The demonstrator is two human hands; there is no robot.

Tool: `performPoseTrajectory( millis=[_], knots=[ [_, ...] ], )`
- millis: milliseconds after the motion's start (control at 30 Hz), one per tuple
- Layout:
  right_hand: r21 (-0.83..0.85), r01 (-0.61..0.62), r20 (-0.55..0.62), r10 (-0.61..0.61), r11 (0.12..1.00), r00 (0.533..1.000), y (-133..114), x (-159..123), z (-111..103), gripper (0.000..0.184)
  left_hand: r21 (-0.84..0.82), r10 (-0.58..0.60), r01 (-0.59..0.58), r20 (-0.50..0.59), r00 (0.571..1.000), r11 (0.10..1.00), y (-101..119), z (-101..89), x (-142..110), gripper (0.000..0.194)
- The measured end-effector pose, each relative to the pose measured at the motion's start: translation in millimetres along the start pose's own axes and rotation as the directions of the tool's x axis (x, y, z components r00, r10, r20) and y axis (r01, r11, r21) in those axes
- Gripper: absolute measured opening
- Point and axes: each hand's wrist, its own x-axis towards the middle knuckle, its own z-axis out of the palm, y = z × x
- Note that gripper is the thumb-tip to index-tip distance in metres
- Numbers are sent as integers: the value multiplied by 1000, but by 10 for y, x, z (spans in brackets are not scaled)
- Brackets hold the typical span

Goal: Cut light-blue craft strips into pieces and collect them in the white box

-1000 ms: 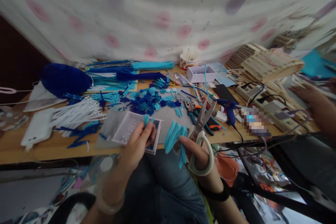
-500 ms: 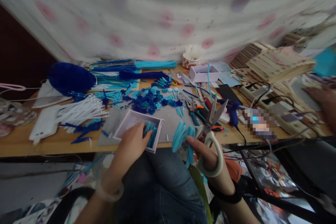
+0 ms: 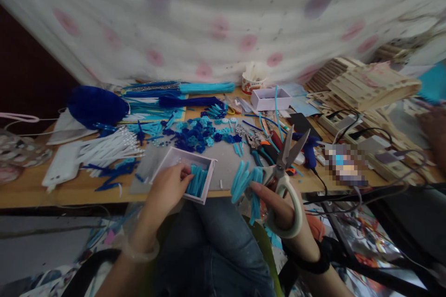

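Observation:
My left hand (image 3: 170,182) is over the left part of a small pale box (image 3: 210,181). Its thumb and fingertips are drawn together at the edge of the short blue pipe cleaner pieces (image 3: 197,181) lined up inside; whether anything is pinched there is hidden. My right hand (image 3: 278,206) carries scissors (image 3: 287,171), the thumb or a finger through a white handle and the blades apart, pointing up and away. The same hand grips a bundle of light-blue pipe cleaner pieces (image 3: 241,181), which fan out left of the scissors.
Blue pipe cleaner flowers (image 3: 195,132) are heaped behind the box. White beaded stems (image 3: 111,146) lie left. Pliers (image 3: 266,153), a glue gun (image 3: 309,148) and a power strip (image 3: 379,158) with cables occupy the right. Another person's arm (image 3: 434,130) is at the far right.
My left hand has drawn back leftward off the blue pieces, so more of them show in the box. My right hand, with scissors and bundle, has shifted slightly right.

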Motion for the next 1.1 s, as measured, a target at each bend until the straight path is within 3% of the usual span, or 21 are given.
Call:
performPoseTrajectory(
  millis=[67, 167, 367, 667, 833, 967, 1033, 1100],
  knots=[
    [-12, 11, -8, -11, 1000, 1000, -8, 0, -4, 27, 7, 15, -15, -40, 999, 1000, -44, 11, 17, 9],
    [-16, 18, -5, -18, 1000, 1000, -38, 5, -1, 25, -39, 57, -62, -115, 992, 997, -82, 10, 46, 30],
    [-21, 60, 3, -60, 998, 998, -144, 9, 16, 21, -223, 131, -114, 62, 989, 968, -42, -35, 63, 34],
    [32, 28, 31, -29, 999, 999, -93, 25, 8, 24, -256, 193, -177, 36, 981, 950, -111, 21, 109, 35],
    [-22, 83, 0, -83, 996, 997, -124, 36, 17, 24, -224, 176, -169, 13, 984, 960, -93, -20, 111, 41],
    [17, 72, -5, -72, 997, 997, -142, 43, 35, 33, -202, 98, -117, -99, 990, 972, 33, -127, -47, 35],
    [16, 66, 1, -66, 998, 998, -158, 41, 43, 34, -339, 95, -138, -139, 986, 931, 148, -141, -213, 36],
    [9, 73, 11, -73, 997, 997, -170, 37, 45, 34, -521, 167, -181, -74, 983, 834, 277, -104, -411, 36]
  ],
)
